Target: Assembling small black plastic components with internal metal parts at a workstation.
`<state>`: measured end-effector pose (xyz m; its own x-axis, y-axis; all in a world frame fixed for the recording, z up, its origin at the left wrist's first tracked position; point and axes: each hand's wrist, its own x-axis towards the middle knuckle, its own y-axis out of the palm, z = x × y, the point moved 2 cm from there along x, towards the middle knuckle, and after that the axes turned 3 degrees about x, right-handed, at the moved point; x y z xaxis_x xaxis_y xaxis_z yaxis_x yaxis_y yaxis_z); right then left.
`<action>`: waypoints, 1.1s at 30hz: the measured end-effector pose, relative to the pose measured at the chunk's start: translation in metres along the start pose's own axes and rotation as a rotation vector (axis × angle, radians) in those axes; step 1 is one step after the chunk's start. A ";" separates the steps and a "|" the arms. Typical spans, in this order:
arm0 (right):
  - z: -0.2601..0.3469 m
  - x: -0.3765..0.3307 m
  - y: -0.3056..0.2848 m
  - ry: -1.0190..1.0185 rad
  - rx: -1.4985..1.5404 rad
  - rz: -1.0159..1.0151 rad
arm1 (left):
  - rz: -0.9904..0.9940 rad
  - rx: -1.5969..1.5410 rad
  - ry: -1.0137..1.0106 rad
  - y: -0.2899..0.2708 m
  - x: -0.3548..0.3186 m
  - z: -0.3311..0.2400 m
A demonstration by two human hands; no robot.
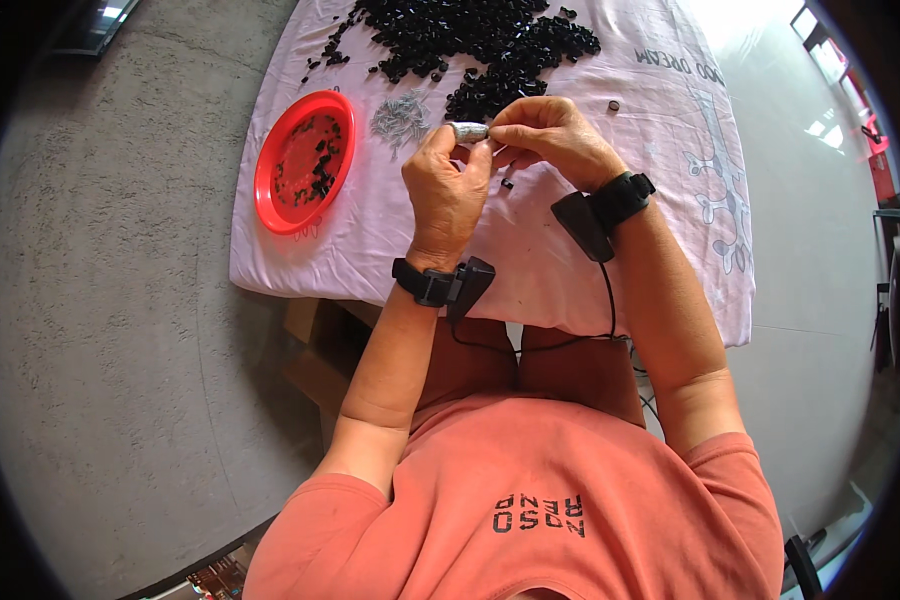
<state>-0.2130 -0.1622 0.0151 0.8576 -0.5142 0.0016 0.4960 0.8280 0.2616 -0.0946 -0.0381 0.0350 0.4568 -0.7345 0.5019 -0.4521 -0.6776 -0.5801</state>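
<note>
Okay, surface first: one table under a pale pink cloth, wrinkled, grey printed figures down its right side. Rough grey floor to the left, smoother, paler floor to the right. Room edges: one dark panel-like object top left, red items far right, too distorted to count, and brown box-like shapes under the near left edge of the table. Counts: one big spread of small black pieces at the far side, too many to count; one red dish at the left edge, more black pieces in it, not countable either; one heap of thin clear slivers between dish and hands. Two loose black pieces: one ring-like piece out past the right hand, one dark bit just below the fingers. Two hands, two black wristbands with wedge modules, cabling between them. Left hand and right hand meet just below the black spread, thumbs and forefingers drawn in close; silvery wrap on a left finger. Can't tell what, if anything, is pinched; fingertips hide it.
</note>
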 end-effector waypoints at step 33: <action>-0.009 0.004 -0.006 -0.052 0.142 -0.196 | 0.188 0.310 -0.092 -0.031 0.007 0.074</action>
<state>-0.2111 -0.1671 0.0044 0.7367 -0.6761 -0.0137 0.6251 0.6732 0.3951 -0.0207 -0.0189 0.0089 0.4616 -0.8287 0.3166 -0.2878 -0.4775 -0.8302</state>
